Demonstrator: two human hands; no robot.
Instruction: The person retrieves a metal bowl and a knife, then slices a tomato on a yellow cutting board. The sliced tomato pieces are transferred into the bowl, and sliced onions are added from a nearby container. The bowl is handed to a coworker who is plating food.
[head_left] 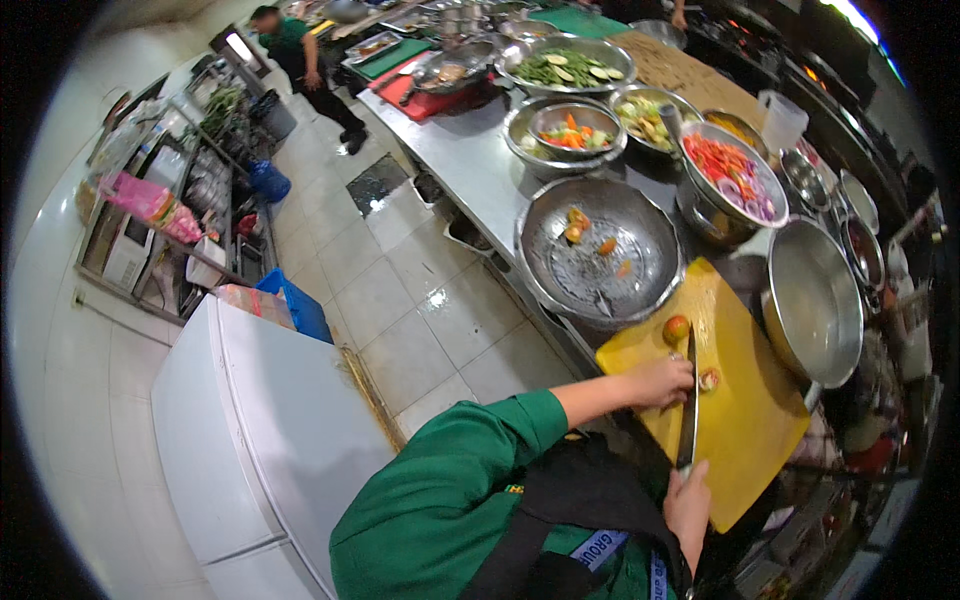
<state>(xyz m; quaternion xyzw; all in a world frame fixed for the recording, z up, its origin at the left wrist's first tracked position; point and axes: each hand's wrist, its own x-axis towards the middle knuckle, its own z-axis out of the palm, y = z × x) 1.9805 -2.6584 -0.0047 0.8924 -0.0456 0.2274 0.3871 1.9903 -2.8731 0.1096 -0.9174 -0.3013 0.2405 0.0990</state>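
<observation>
My right hand (688, 505) is closed around the handle of a long kitchen knife (690, 425), whose blade points away from me over a yellow cutting board (755, 420). On the board, my left hand (660, 382) has its fingers curled together right beside the blade; what they hold, if anything, is hidden. A red tomato (676, 329) lies just beyond those fingers, near the blade's tip. To the right of the blade sits a small cut piece (708, 379), reddish and pale. Past the board's far edge stands a large metal bowl (545, 225) with a few tomatoes and pieces inside.
A deep metal basin (850, 340) stands right of the board. Farther back are bowls of chopped tomato and onion (722, 168), mixed vegetables (572, 130) and greens with lime slices (560, 68). A white fridge (290, 410) is at my left. Another person (300, 65) stands in the aisle.
</observation>
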